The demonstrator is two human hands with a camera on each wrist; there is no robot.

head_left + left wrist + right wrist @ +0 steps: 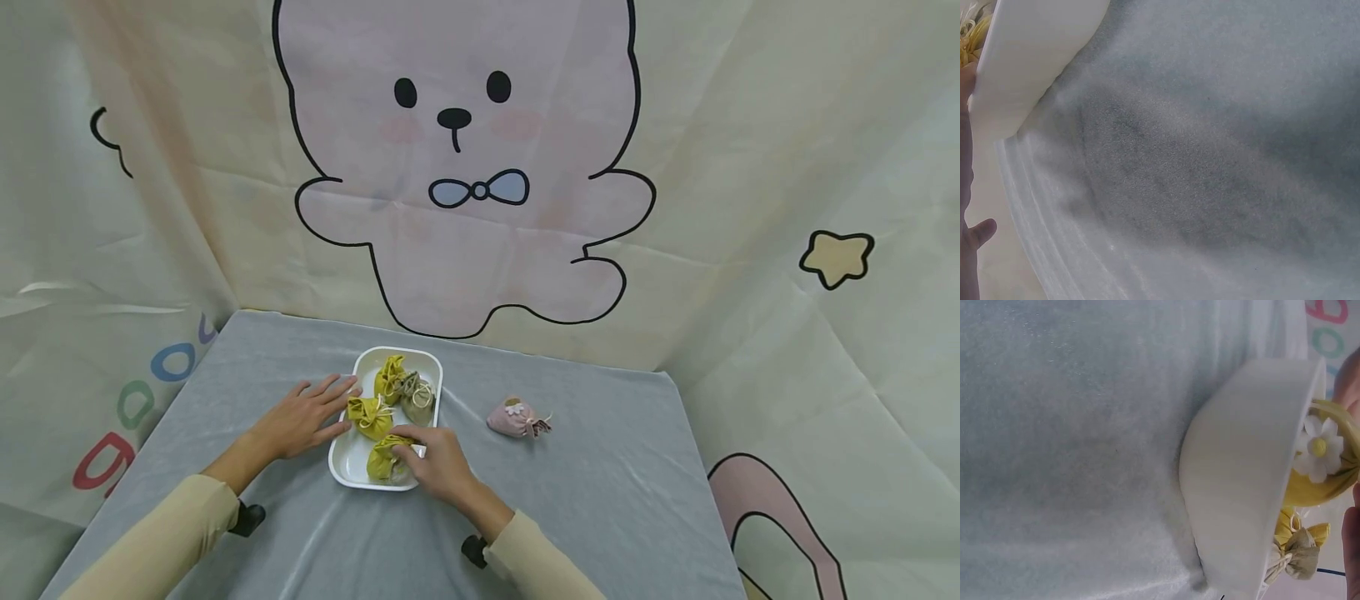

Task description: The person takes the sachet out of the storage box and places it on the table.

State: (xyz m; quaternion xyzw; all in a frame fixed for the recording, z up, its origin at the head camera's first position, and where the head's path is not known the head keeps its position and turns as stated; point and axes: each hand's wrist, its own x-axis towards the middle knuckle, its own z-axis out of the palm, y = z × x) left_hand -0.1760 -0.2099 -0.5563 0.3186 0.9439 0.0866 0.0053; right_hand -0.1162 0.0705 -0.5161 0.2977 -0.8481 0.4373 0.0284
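Observation:
A white tray point(347, 468) holds several small drawstring pouches. My right hand point(442, 468) pinches a yellow pouch point(381, 461) at the tray's near end; a white flower with a yellow centre shows on that pouch point(1329, 478) in the right wrist view. Spread along the tray's left rim, my left hand point(302, 422) touches it with straight fingers. Inside the tray also lie a yellow pouch point(371, 418) at the left, another yellow pouch point(389, 379) at the far end and an olive-grey pouch point(417, 398) beside it.
A pink pouch point(514, 418) lies on its side on the grey cloth-covered table point(600, 475), to the right of the tray. Behind the table hangs a printed curtain point(480, 275) with a cartoon bear. Side curtains flank the table.

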